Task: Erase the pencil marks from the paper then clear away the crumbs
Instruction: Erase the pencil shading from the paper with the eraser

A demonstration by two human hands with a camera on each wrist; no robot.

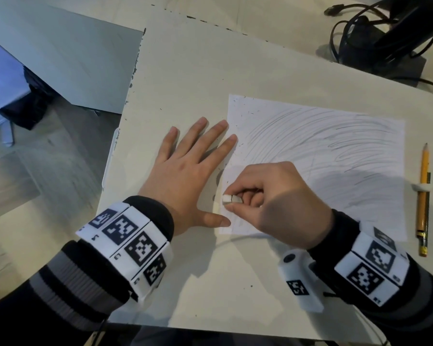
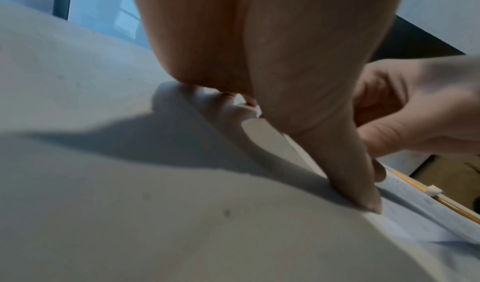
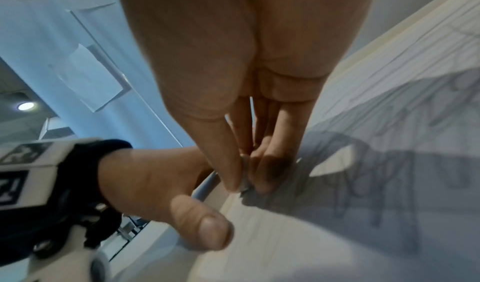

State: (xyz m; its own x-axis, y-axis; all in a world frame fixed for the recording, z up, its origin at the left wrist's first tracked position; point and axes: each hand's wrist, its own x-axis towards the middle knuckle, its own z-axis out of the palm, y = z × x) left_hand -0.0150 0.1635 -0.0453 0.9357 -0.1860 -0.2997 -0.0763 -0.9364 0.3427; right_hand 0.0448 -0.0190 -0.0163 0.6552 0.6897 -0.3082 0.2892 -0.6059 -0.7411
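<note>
Pale desk carries the paper, still scribbled over nearly everywhere; only its left strip looks clean, with dark crumbs scattered there. Right hand fingers pinch a white eraser at that edge. Left hand lies flat, fingers spread, steadying the sheet.

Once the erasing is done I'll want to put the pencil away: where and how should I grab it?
Take the pencil from above, pinching its bare yellow shaft above the white clip. It lies flat on the table beside the paper, tip pointing away.
</note>
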